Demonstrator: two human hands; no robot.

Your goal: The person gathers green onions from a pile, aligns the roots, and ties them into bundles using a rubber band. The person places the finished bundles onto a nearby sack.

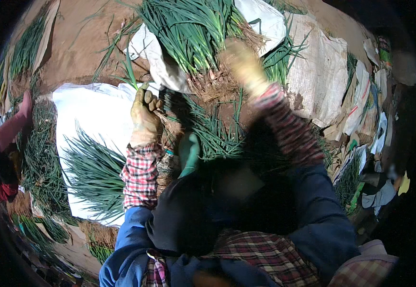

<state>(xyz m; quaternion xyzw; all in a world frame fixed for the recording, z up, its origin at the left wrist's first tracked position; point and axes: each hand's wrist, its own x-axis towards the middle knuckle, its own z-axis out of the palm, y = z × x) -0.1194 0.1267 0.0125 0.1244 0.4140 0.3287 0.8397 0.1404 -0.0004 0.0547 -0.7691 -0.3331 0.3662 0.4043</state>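
Note:
Both my hands wear dirty, pale yellowish work gloves. My left hand [146,112] is closed, fingers curled, around a few green onions [131,71] whose leaves stick up beyond the fingers. My right hand [245,67] is smeared by motion at the right side of a big heap of green onions [189,36], close to their brown roots. Its fingers cannot be made out. The heap rests on a white sack [156,57], leaves pointing away from me and the muddy roots toward me. Left of my left forearm, a bundle of green onions [93,167] fans over a white sheet [90,103].
Loose green onions [213,129] lie on the soil before me, beside a green boot [189,150]. A woven sack [315,62] covers ground at the right. More onions [45,153] line the left, near another person's pink boot [19,122]. Sacks [361,95] pile farther right.

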